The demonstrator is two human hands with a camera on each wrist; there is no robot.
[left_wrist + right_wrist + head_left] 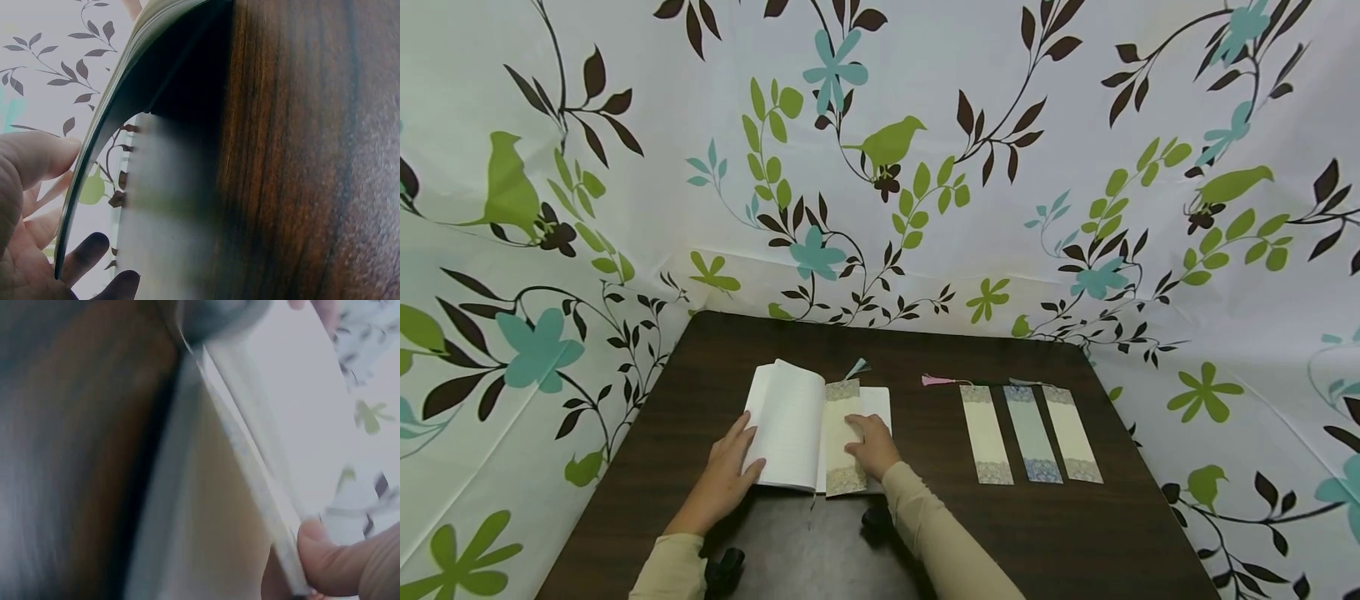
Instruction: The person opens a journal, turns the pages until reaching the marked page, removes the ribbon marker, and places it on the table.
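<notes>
An open book [786, 425] with white pages lies on the dark wooden table. My left hand [722, 475] grips its left edge; in the left wrist view the thumb is on one side of the cover [100, 125] and fingers are on the other. Over the right-hand page lies a cream bookmark [841, 450] with patterned ends and a pale teal tassel [857, 367]. My right hand [874, 446] pinches this bookmark by its right side. The right wrist view, partly blurred, shows the thumb [315, 544] against its edge.
Three more bookmarks lie in a row on the right: a cream one [985, 433] with a pink tassel [940, 380], a blue-green one [1033, 433] and another cream one [1072, 433]. A patterned curtain [1000, 208] hangs behind the table [647, 467].
</notes>
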